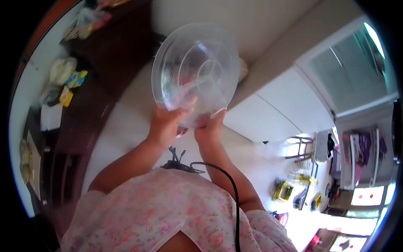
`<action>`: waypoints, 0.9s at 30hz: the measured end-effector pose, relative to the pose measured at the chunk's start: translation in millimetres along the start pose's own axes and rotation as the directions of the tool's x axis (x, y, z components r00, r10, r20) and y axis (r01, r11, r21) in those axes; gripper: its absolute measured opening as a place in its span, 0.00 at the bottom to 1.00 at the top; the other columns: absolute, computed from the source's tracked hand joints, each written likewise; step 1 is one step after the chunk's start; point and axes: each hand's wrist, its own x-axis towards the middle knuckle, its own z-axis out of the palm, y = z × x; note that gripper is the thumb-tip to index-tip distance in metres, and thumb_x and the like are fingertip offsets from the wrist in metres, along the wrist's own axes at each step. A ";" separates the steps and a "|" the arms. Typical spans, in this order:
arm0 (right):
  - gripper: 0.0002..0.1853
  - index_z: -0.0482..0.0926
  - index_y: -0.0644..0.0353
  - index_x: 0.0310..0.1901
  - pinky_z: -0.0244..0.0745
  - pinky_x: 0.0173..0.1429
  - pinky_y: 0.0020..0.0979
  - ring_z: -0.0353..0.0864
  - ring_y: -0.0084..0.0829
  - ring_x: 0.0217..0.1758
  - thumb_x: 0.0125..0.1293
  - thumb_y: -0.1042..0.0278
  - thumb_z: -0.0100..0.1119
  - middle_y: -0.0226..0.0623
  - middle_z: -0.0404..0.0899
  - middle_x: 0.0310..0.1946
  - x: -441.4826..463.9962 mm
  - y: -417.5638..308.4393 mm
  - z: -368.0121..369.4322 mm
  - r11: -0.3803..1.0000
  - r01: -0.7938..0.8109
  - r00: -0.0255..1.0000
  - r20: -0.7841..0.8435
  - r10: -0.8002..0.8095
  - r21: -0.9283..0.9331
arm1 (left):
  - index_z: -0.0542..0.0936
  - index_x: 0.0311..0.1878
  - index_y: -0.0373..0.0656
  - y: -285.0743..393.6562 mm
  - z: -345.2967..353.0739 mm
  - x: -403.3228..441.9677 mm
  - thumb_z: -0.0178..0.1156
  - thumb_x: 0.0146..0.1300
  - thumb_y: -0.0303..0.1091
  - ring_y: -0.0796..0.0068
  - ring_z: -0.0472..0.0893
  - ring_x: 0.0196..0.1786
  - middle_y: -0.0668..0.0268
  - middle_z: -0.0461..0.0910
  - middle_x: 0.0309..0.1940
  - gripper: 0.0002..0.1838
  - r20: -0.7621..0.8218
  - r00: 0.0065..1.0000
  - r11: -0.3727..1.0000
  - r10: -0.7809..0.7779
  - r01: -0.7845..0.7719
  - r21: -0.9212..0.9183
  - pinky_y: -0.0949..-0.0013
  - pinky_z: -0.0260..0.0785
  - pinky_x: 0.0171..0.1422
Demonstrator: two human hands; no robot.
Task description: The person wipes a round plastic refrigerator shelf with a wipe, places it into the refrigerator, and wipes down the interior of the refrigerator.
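Observation:
A clear, round plastic container (197, 63) with a raised rim and moulded rings and spokes on its base is held up and tilted in front of me. My left hand (166, 126) grips its near edge on the left, and the thumb and fingers show partly through the plastic. Close by, my right hand (210, 128) is closed on the same edge to the right. A thin white edge shows by the right fingers; I cannot tell what it is. Part of the right fingers is hidden behind the plastic.
Left stands a dark wooden cabinet (126, 63) with bags and packets on top. A white cabinet (268, 117) stands to the right. A black cable (231, 180) runs across my floral clothing. Further right, yellow-framed items (283, 192) are on the pale floor (247, 155).

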 end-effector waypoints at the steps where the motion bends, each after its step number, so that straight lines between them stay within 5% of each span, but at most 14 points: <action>1: 0.27 0.70 0.54 0.55 0.66 0.26 0.25 0.68 0.23 0.25 0.72 0.38 0.41 0.28 0.66 0.25 20.4 -0.4 -31.9 0.987 0.109 0.992 0.075 -0.100 -0.120 | 0.66 0.64 0.34 -13.1 14.8 1.0 0.60 0.59 0.29 0.52 0.72 0.64 0.53 0.71 0.61 0.29 0.013 0.999 0.998 -0.052 0.052 0.030 0.58 0.69 0.63; 2: 0.27 0.69 0.53 0.56 0.54 0.18 0.20 0.59 0.18 0.18 0.71 0.37 0.44 0.23 0.59 0.18 -27.6 -103.5 30.6 0.971 -0.157 0.971 -0.150 0.184 0.178 | 0.64 0.66 0.41 -33.3 14.2 4.4 0.60 0.63 0.34 0.52 0.70 0.65 0.54 0.68 0.65 0.29 0.121 0.986 0.984 -0.117 0.098 0.152 0.54 0.65 0.65; 6: 0.28 0.69 0.59 0.51 0.52 0.17 0.19 0.58 0.17 0.15 0.71 0.38 0.45 0.24 0.62 0.21 -1.4 -206.6 -30.4 0.991 0.066 0.998 0.007 -0.066 -0.117 | 0.70 0.59 0.53 -65.9 32.5 29.1 0.57 0.67 0.44 0.48 0.70 0.65 0.59 0.62 0.70 0.19 0.283 0.953 0.962 -0.109 0.173 -0.211 0.51 0.59 0.70; 11: 0.26 0.70 0.60 0.53 0.53 0.19 0.19 0.58 0.16 0.18 0.73 0.43 0.41 0.25 0.63 0.23 -0.9 -251.2 -67.5 0.951 0.108 0.985 -0.099 -0.142 -0.288 | 0.72 0.52 0.51 -50.4 73.1 73.2 0.52 0.70 0.42 0.45 0.70 0.65 0.59 0.61 0.71 0.11 0.421 0.878 0.908 -0.227 0.347 -0.233 0.50 0.62 0.70; 12: 0.24 0.70 0.59 0.54 0.53 0.20 0.19 0.57 0.16 0.19 0.74 0.45 0.40 0.25 0.64 0.25 1.5 -242.6 -69.7 0.926 0.229 0.950 -0.136 -0.280 -0.301 | 0.72 0.54 0.51 -58.4 81.8 76.4 0.52 0.70 0.41 0.45 0.70 0.65 0.58 0.62 0.70 0.13 0.408 0.892 0.920 -0.194 0.309 -0.240 0.50 0.63 0.69; 13: 0.25 0.66 0.63 0.61 0.72 0.35 0.25 0.74 0.27 0.32 0.75 0.51 0.40 0.36 0.74 0.37 8.7 -229.1 -84.0 0.874 0.238 0.925 -0.176 -0.337 -0.424 | 0.72 0.55 0.50 -66.1 90.9 80.5 0.53 0.69 0.39 0.45 0.71 0.65 0.58 0.64 0.70 0.14 0.396 0.905 0.930 -0.157 0.270 -0.248 0.51 0.64 0.69; 15: 0.27 0.57 0.69 0.68 0.66 0.65 0.38 0.69 0.43 0.64 0.76 0.58 0.39 0.53 0.67 0.61 19.5 -198.1 -98.6 0.302 0.341 0.655 -0.005 -0.756 -0.890 | 0.73 0.57 0.49 -81.6 110.8 89.8 0.53 0.69 0.38 0.47 0.71 0.64 0.58 0.64 0.69 0.15 0.389 0.909 0.923 -0.150 0.269 -0.274 0.52 0.63 0.69; 16: 0.29 0.50 0.72 0.70 0.41 0.78 0.43 0.41 0.49 0.78 0.76 0.63 0.39 0.57 0.43 0.74 0.9 -199.0 -79.7 0.400 0.374 0.757 0.026 -0.653 -0.837 | 0.73 0.58 0.48 -88.0 118.9 90.4 0.54 0.68 0.37 0.50 0.72 0.64 0.57 0.65 0.69 0.16 0.353 0.924 0.921 -0.145 0.256 -0.293 0.53 0.63 0.69; 18: 0.28 0.51 0.71 0.70 0.42 0.77 0.48 0.43 0.55 0.77 0.73 0.66 0.41 0.60 0.43 0.73 -5.6 -182.0 -73.6 -0.132 0.376 0.653 0.363 -0.665 -0.917 | 0.74 0.50 0.47 -92.0 137.8 90.2 0.56 0.66 0.36 0.50 0.72 0.64 0.57 0.66 0.68 0.11 0.313 0.932 0.922 -0.183 0.273 -0.273 0.54 0.64 0.68; 19: 0.30 0.52 0.70 0.70 0.41 0.76 0.51 0.44 0.54 0.77 0.71 0.65 0.45 0.58 0.46 0.73 -18.6 -184.6 -58.8 -0.195 0.453 0.650 0.472 -0.595 -0.870 | 0.74 0.42 0.47 -92.8 144.1 91.8 0.58 0.64 0.35 0.50 0.73 0.63 0.56 0.66 0.68 0.06 0.264 0.942 0.928 -0.207 0.274 -0.251 0.55 0.65 0.68; 22: 0.31 0.54 0.66 0.71 0.43 0.76 0.52 0.45 0.51 0.77 0.69 0.63 0.46 0.53 0.49 0.73 -28.7 -204.8 -25.8 -0.171 0.578 0.650 0.577 -0.495 -0.798 | 0.75 0.41 0.45 -105.2 150.2 86.0 0.59 0.63 0.34 0.51 0.74 0.61 0.53 0.65 0.68 0.07 0.261 0.926 0.940 -0.271 0.313 -0.134 0.53 0.66 0.64; 24: 0.30 0.56 0.62 0.71 0.46 0.75 0.51 0.47 0.48 0.77 0.69 0.63 0.46 0.47 0.50 0.74 0.4 -233.1 -31.0 -0.438 0.525 0.585 0.683 -0.438 -0.730 | 0.75 0.41 0.45 -112.8 144.3 89.7 0.60 0.63 0.35 0.50 0.74 0.61 0.53 0.64 0.68 0.07 0.387 0.872 0.904 -0.301 0.390 -0.175 0.53 0.66 0.64; 26: 0.27 0.57 0.59 0.70 0.48 0.75 0.51 0.48 0.47 0.77 0.72 0.61 0.42 0.46 0.50 0.74 34.7 -259.4 -65.0 -0.468 0.373 0.583 0.595 -0.554 -0.801 | 0.75 0.40 0.46 -111.6 144.9 92.6 0.61 0.64 0.39 0.46 0.74 0.60 0.51 0.63 0.69 0.09 0.492 0.810 0.876 -0.318 0.450 -0.174 0.52 0.66 0.64; 27: 0.27 0.55 0.59 0.71 0.47 0.75 0.50 0.46 0.47 0.77 0.74 0.60 0.39 0.46 0.48 0.74 42.7 -268.4 -83.7 -0.366 0.308 0.630 0.476 -0.613 -0.878 | 0.75 0.40 0.46 -111.5 145.8 91.4 0.61 0.64 0.39 0.46 0.74 0.60 0.51 0.63 0.69 0.09 0.502 0.802 0.874 -0.325 0.457 -0.164 0.52 0.66 0.64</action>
